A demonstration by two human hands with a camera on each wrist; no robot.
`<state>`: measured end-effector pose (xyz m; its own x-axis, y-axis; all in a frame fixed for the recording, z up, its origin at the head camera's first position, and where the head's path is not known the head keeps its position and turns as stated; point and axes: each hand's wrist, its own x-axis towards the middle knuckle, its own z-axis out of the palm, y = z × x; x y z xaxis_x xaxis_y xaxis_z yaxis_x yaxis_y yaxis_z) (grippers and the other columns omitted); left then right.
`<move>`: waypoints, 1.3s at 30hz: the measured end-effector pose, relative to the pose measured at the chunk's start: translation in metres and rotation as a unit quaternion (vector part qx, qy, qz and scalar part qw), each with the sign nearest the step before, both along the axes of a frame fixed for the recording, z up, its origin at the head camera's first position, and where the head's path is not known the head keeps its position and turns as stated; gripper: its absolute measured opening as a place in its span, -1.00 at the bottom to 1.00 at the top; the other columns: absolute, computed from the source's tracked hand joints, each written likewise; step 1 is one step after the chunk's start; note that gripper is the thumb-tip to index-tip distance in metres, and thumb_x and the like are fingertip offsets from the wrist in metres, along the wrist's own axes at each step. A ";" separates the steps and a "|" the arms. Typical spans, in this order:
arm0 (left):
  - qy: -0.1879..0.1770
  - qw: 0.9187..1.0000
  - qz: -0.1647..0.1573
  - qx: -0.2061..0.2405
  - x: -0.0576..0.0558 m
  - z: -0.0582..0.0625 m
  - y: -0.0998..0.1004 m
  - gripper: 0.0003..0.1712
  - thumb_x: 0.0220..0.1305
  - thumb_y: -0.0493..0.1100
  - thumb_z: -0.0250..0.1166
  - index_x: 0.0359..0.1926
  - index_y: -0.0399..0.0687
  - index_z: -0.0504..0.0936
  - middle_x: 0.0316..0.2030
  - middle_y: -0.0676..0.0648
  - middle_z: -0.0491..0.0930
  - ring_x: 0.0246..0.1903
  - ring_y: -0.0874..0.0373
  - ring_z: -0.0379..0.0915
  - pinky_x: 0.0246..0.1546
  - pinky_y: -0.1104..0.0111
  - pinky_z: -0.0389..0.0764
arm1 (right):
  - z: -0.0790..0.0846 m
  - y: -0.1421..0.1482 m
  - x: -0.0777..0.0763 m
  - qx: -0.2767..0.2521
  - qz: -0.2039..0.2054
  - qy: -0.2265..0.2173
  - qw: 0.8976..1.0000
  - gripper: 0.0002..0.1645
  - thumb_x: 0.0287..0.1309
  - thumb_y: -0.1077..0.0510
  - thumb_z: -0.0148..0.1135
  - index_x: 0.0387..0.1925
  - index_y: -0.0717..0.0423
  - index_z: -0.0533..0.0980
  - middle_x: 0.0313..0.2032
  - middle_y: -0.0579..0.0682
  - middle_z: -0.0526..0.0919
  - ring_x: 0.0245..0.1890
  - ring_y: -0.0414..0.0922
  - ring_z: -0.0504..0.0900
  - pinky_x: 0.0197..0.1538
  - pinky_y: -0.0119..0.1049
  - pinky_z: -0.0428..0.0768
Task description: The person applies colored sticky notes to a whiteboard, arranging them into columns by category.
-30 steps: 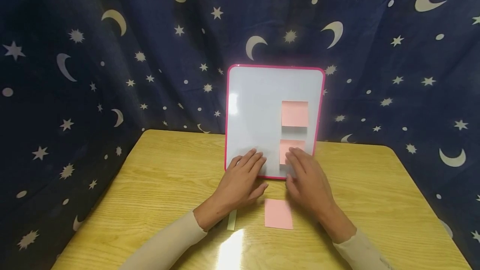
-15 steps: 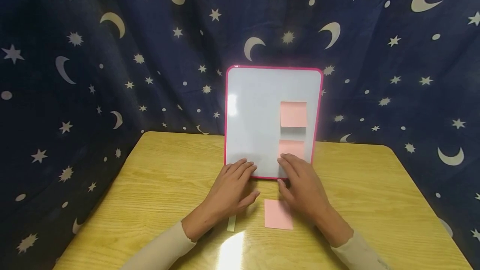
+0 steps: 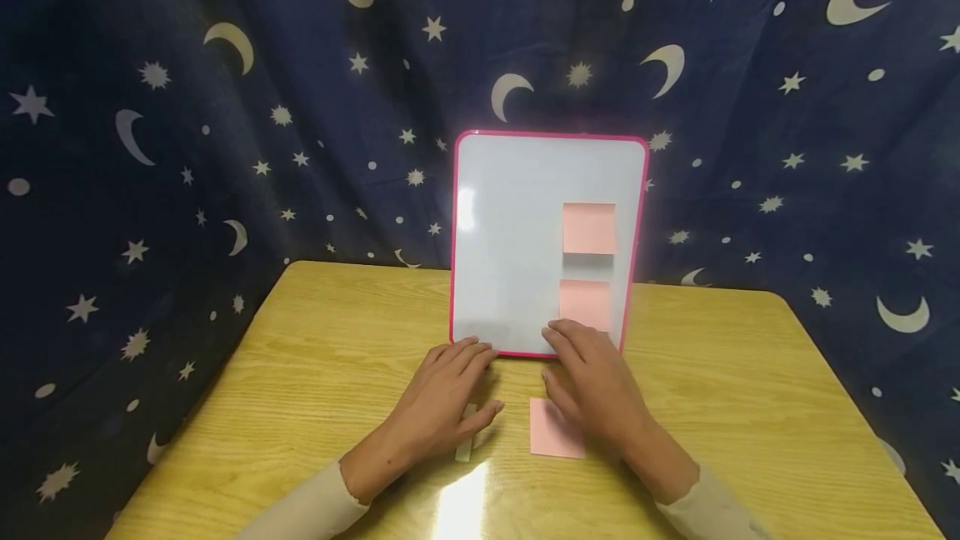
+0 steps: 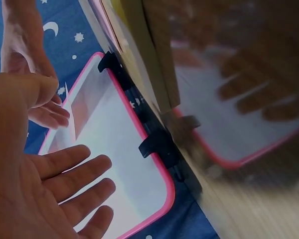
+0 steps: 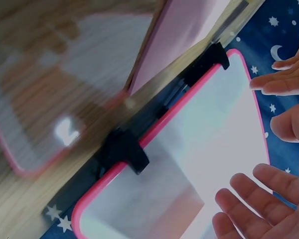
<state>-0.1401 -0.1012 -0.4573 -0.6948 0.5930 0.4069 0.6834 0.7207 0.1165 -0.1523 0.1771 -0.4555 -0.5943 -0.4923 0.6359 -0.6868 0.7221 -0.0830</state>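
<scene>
A whiteboard [image 3: 510,248] in a pink frame stands tilted at the back of the table, with two pink sticky notes on its right side, an upper note [image 3: 588,227] and a lower note [image 3: 583,300]. My left hand [image 3: 442,398] hovers before the board's lower left corner, fingers spread and holding nothing. Fingertips of my right hand [image 3: 600,377] overlap the bottom of the lower note in the head view; this hand is loosely extended too. Below it a third pink sticky note [image 3: 551,436] lies on the table, and a pale yellow strip [image 3: 464,450] is partly hidden by my left hand.
Black clips [image 4: 157,144] hold the board's lower edge in the left wrist view. The wooden table [image 3: 322,332] is glossy and reflects the light. Behind it hangs a dark blue curtain [image 3: 315,140] with stars and moons.
Both hands have drawn back and down from the board, the left also moving left. More of the lower pink note now shows. The notes and board have stayed in place.
</scene>
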 end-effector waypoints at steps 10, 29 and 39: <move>-0.031 1.000 0.000 -0.002 0.006 -0.004 -0.011 -0.21 0.37 0.31 0.32 0.41 -0.08 0.52 0.34 -0.05 0.56 0.43 0.02 0.39 0.42 0.03 0.37 | -0.006 -0.011 0.005 -0.007 0.040 0.006 0.999 -0.30 0.06 0.09 0.39 0.25 0.31 0.57 0.18 0.18 0.64 0.18 0.16 0.63 0.26 0.07 0.57; -0.057 0.998 -0.019 0.000 0.014 -0.012 -0.033 -0.19 0.26 0.33 0.42 0.35 -0.04 0.58 0.26 0.00 0.62 0.35 0.04 0.46 0.38 0.00 0.37 | -0.016 -0.037 0.017 0.018 0.071 0.007 0.997 -0.34 0.02 0.05 0.45 0.15 0.28 0.60 0.10 0.13 0.67 0.13 0.10 0.66 0.22 0.03 0.62; -0.082 0.996 -0.033 -0.012 0.019 -0.015 -0.043 -0.21 0.20 0.38 0.44 0.29 0.02 0.60 0.20 0.08 0.63 0.31 0.13 0.47 0.38 0.00 0.35 | -0.018 -0.050 0.023 0.039 0.068 -0.032 0.996 -0.36 0.10 -0.02 0.46 0.18 0.17 0.61 0.12 0.03 0.66 0.17 0.02 0.63 0.31 -0.02 0.56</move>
